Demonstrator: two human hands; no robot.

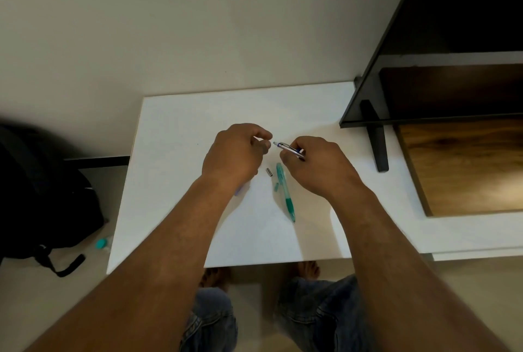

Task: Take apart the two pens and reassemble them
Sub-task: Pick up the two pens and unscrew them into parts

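Your right hand [317,164] pinches the silver-and-blue pen barrel [288,149], its open end aimed at your left hand [237,153], whose fingertips are closed on something too small to identify. Just below that grip lie the green pen [285,191], a small metal sleeve [268,172] and a green bit [276,186]. You look mid-way: one pen apart, reassembly unfinished. No legible writing anywhere

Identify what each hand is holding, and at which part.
The right hand holds the silver-blue pen at its right end. The left hand is closed with fingers pinched; what it holds cannot be told.
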